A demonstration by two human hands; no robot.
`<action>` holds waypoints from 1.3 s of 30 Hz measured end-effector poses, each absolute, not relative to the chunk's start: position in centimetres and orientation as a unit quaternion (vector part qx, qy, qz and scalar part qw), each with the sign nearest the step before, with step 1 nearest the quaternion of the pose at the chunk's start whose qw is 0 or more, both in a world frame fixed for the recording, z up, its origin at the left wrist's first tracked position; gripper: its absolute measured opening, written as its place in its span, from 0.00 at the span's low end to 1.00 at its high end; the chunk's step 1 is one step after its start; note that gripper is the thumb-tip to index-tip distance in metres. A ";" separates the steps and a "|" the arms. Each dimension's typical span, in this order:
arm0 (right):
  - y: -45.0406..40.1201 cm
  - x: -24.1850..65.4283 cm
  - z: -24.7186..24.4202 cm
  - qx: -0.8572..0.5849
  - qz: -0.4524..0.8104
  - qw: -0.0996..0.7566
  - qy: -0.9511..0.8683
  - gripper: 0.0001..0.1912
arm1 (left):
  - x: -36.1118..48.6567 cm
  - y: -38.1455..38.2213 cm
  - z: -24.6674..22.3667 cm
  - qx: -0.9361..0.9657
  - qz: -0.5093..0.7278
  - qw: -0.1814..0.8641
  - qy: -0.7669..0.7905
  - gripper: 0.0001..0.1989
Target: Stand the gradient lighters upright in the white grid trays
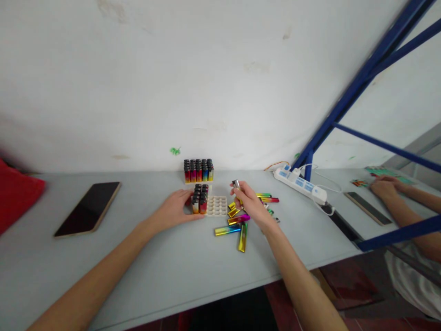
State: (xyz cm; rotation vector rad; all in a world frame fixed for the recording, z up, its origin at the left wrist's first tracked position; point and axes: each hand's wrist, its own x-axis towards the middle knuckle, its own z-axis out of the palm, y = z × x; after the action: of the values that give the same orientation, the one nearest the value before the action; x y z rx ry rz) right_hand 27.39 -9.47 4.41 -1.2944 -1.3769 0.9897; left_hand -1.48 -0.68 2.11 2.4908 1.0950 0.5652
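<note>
A white tray [217, 207] with round-cornered slots lies on the grey table; lighters [200, 200] with black tops stand upright in its left part, and its right slots are bare. My left hand [177, 209] is wrapped round the tray's left end, fingers behind and thumb along the front. Above the table, right of the tray, my right hand [246, 197] pinches one lighter [236, 185], its metal top up. Several shiny coloured lighters [239, 219] lie loose under and around that hand. Behind the tray, by the wall, stands a full block of lighters [199, 171].
A dark tablet [88, 208] and a red cloth [17, 195] lie on the left. At the right are a white power strip [300, 184] with cables and a blue metal frame [330, 117]. Beyond it, another person's hands [387, 186] are near a phone [368, 208].
</note>
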 end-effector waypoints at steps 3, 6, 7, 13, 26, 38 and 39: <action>-6.0 24.6 4.9 -0.513 0.427 0.455 -0.590 0.27 | -1.5 -0.8 2.0 0.883 0.197 0.174 0.389 0.31; -4.7 22.6 4.8 -0.514 0.365 0.433 -0.645 0.28 | -1.6 -0.9 1.9 0.887 0.194 0.166 0.384 0.30; -4.7 22.3 4.7 -0.515 0.341 0.432 -0.658 0.28 | -1.6 -0.9 1.9 0.889 0.192 0.164 0.382 0.30; -6.5 22.5 4.4 -0.548 0.264 0.456 -0.649 0.31 | -1.7 -1.0 1.8 0.889 0.186 0.163 0.384 0.28; -6.6 22.9 3.3 -0.599 0.221 0.428 -0.640 0.24 | -1.8 -1.2 2.1 0.885 0.179 0.169 0.396 0.31; -5.9 24.2 2.7 -0.560 0.155 0.357 -0.731 0.22 | -1.7 -1.2 2.1 0.884 0.178 0.171 0.397 0.30; -5.8 24.2 2.6 -0.565 0.159 0.355 -0.728 0.21 | -1.7 -1.2 2.2 0.884 0.176 0.171 0.398 0.30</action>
State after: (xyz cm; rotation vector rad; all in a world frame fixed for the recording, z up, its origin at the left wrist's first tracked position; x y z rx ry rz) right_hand 24.24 -5.85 2.59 -1.4590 -1.8809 0.4111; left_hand -1.70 -1.24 2.16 2.5094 1.1313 0.5010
